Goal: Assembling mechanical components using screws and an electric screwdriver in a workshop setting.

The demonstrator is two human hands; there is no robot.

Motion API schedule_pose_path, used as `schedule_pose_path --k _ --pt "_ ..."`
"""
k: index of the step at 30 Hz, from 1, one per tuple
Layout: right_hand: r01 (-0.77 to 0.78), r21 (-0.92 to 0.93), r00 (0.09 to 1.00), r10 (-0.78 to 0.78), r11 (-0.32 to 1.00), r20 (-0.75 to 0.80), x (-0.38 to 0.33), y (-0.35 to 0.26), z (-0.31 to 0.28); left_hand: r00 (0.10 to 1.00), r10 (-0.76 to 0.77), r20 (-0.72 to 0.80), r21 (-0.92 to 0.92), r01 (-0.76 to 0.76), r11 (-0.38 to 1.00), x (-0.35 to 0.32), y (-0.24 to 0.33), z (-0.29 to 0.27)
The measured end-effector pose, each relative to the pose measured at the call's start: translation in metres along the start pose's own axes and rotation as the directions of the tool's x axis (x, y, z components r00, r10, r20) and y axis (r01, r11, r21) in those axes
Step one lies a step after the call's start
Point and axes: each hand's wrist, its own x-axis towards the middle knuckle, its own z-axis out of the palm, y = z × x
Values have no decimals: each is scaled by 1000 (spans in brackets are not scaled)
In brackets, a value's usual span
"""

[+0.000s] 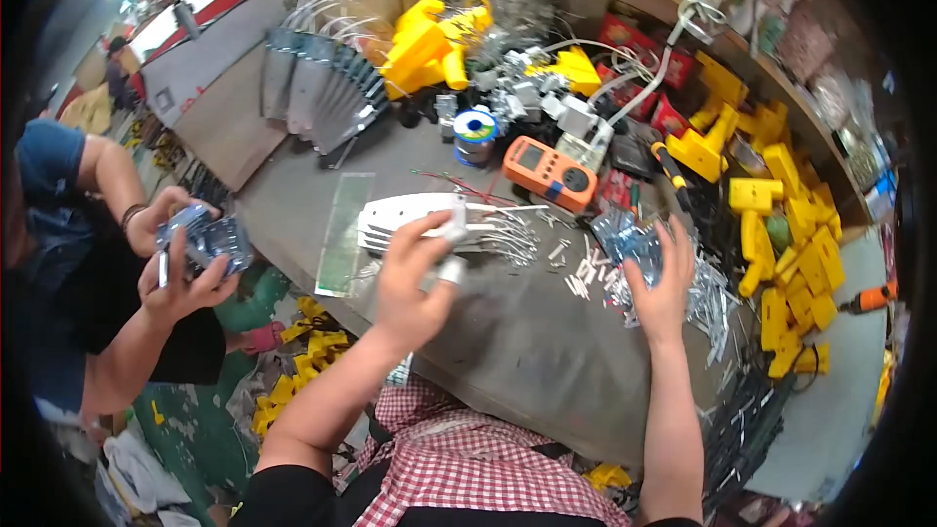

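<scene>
My left hand (pixel 415 278) hovers over the near edge of a stack of white strips (pixel 415 215) with several wire ends fanning to the right. Its fingers are apart, and white coverings show on the thumb and a fingertip; I make out nothing held. My right hand (pixel 664 288) is at the right, thumb and fingers spread around a bluish, shiny clear bag (pixel 630 242), and I cannot tell how firmly they touch it. Small white and metal pieces (pixel 583 273) lie scattered beside it. A pile of thin metal pins (pixel 711 312) lies just right of that hand.
An orange meter (pixel 549 173) and a solder spool (pixel 475 137) stand beyond the strips. Yellow plastic housings (pixel 791 234) are heaped along the right; grey wired parts (pixel 322 88) lie at the back left. A co-worker's hands (pixel 185 259) hold bluish, shiny parts at the left.
</scene>
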Motion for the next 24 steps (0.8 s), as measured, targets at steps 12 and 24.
schedule_pose_path --k 12,24 --pt "-767 628 580 -277 132 766 -35 -178 54 536 -843 40 -950 281 134 -97 -34 -60" --pt "-243 835 833 -334 493 440 68 -239 104 486 -849 -207 -792 426 437 -104 -104 -73"
